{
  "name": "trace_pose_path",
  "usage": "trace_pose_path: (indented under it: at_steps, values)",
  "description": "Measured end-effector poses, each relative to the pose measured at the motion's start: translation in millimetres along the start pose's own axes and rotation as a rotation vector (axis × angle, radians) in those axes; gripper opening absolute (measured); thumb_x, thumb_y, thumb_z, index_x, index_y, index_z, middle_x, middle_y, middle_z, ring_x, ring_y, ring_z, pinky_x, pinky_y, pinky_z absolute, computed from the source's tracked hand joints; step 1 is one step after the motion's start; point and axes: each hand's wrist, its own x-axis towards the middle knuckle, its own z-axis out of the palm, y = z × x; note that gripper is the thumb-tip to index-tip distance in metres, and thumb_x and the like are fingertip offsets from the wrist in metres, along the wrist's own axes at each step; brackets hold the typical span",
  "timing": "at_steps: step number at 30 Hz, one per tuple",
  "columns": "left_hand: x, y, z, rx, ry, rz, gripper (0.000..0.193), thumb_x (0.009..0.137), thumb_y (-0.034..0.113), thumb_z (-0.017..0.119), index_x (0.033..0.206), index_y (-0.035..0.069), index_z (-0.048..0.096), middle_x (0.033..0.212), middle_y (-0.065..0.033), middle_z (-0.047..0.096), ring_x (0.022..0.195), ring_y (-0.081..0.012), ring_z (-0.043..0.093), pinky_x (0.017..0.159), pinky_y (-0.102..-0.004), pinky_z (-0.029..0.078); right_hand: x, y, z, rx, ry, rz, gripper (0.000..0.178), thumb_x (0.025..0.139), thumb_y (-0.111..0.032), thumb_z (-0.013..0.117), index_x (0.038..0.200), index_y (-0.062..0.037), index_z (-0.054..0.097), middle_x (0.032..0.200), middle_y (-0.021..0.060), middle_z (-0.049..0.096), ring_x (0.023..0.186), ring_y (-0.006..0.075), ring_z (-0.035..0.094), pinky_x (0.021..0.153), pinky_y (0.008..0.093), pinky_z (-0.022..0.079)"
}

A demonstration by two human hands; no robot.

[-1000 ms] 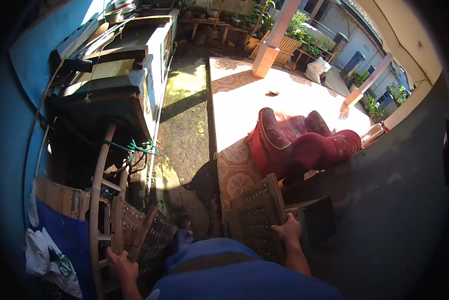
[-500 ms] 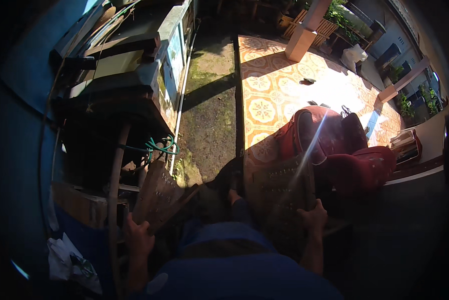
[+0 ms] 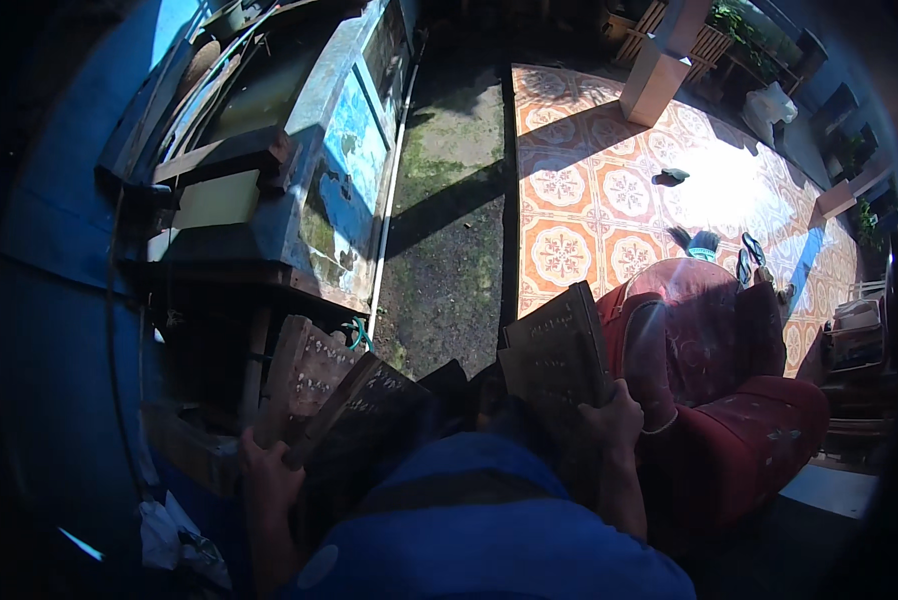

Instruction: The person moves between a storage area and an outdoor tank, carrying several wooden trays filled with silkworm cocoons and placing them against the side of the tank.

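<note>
My left hand (image 3: 271, 470) is closed around the lower edge of dark wooden boards beside my left thigh. One of these, a brown board (image 3: 314, 375), carries rows of pale marks, and a darker board (image 3: 374, 395) leans away from it at an angle. On the other side, my right hand (image 3: 617, 415) grips the outer edge of another dark wooden board (image 3: 554, 350), also pale-marked, with its top tilted up. That board stands just left of a worn red armchair (image 3: 709, 360). Shadow hides the lower parts of the boards.
A blue-painted basin (image 3: 344, 170) with peeling walls stands at the left, green hose (image 3: 359, 335) below it. A mossy concrete path (image 3: 444, 230) runs ahead beside an orange tiled floor (image 3: 564, 250). A pillar (image 3: 654, 80), sandals (image 3: 749, 255) and a white sack (image 3: 769, 108) are farther right.
The basin, path and armchair have come nearer and lower in view. Both hands keep their hold; the right board has swung up and slightly inward.
</note>
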Motion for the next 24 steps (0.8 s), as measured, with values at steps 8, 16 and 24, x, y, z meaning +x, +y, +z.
trace_pose_path:
  at_steps: [8,16,24]
  values:
    - [104.8,60.2,23.1,-0.116,0.020,-0.083,0.026,0.058,0.009,0.076,0.082,0.004,0.065,0.133,-0.0275,0.037,0.122,-0.0444,0.041,0.101,-0.0484,0.036,143.4,-76.8,-26.3,-0.070,0.035,-0.170,0.050,0.059,-0.035,0.076,0.095,-0.0080,0.054,0.082,0.0187,0.065,0.083,0.0407,0.063,0.077,0.0499,0.049]
    - [238.9,103.6,37.2,-0.151,0.021,-0.112,0.026,0.059,0.009,0.077,0.083,0.006,0.066,0.132,-0.0263,0.038,0.120,-0.0452,0.041,0.101,-0.0504,0.035,268.7,-190.1,-66.4,-0.209,0.088,-0.224,0.054,0.059,-0.035,0.077,0.098,-0.0050,0.056,0.085,0.0180,0.065,0.085,0.0379,0.063,0.076,0.0484,0.049]
    - [340.2,135.5,30.4,-0.153,0.026,-0.118,0.024,0.058,0.005,0.074,0.081,0.006,0.065,0.130,-0.0270,0.039,0.120,-0.0450,0.041,0.101,-0.0498,0.034,392.2,-287.1,-92.0,-0.162,0.164,-0.354,0.049,0.058,-0.031,0.078,0.093,-0.0030,0.058,0.082,0.0184,0.065,0.079,0.0376,0.064,0.072,0.0468,0.050]
